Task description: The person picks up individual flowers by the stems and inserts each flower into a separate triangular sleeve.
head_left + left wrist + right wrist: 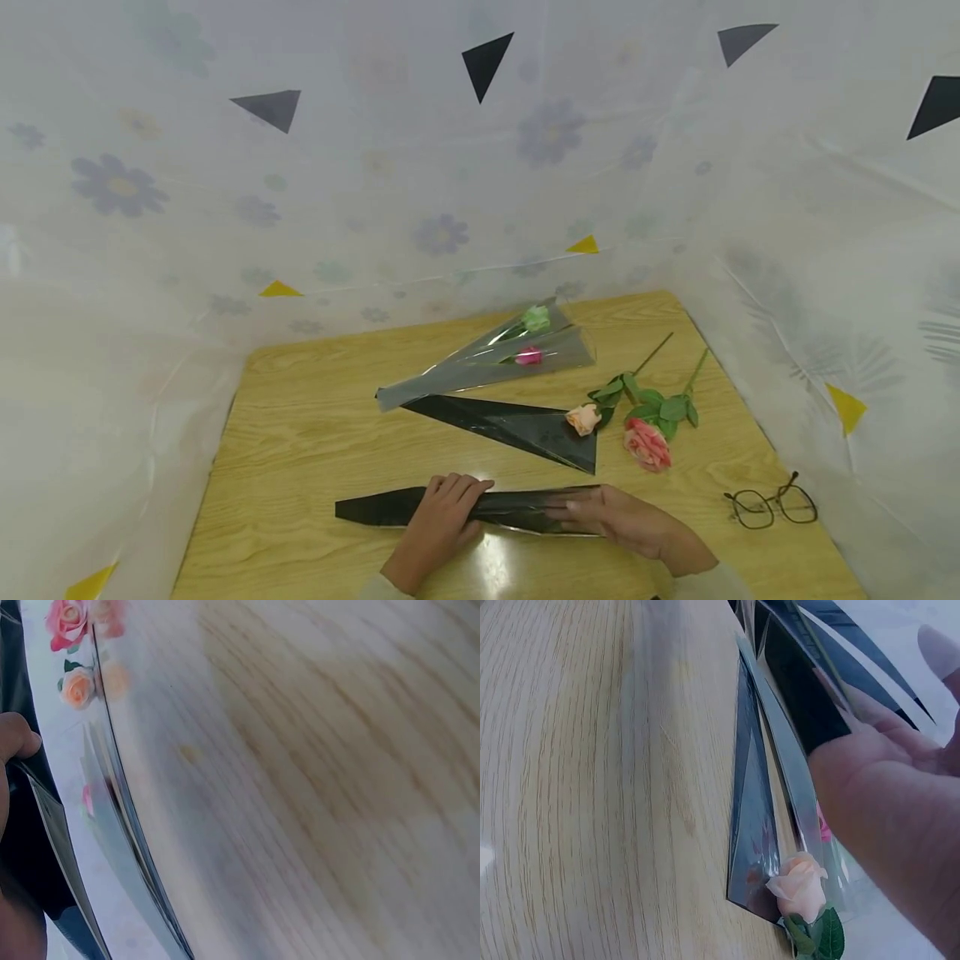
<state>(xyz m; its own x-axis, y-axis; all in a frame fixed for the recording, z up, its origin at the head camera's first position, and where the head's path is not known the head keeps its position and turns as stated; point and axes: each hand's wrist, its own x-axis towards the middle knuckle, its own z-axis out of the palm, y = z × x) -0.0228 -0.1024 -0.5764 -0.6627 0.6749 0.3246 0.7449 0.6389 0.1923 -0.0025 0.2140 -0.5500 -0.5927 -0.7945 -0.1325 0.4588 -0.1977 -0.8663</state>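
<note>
A long black flower sleeve (382, 507) with a clear front lies across the near part of the table. My left hand (442, 517) grips it around the middle, fingers over the far edge and thumb along the near side. At the sleeve's wide right end, my right hand (618, 521) has its fingers extended inside the mouth, seen through the film. In the right wrist view the dark sleeve edge (810, 697) overlaps those fingers, and the thumb (939, 652) stands apart from them. The left wrist view catches only part of my left hand (15, 739) against the black film.
Beyond lies another black sleeve (487, 421), with a peach rose (583, 419) over its wide end. Farther back, clear sleeves (442, 375) hold a green flower (536, 318) and a pink one (528, 356). A coral rose (647, 446) and eyeglasses (772, 507) lie right.
</note>
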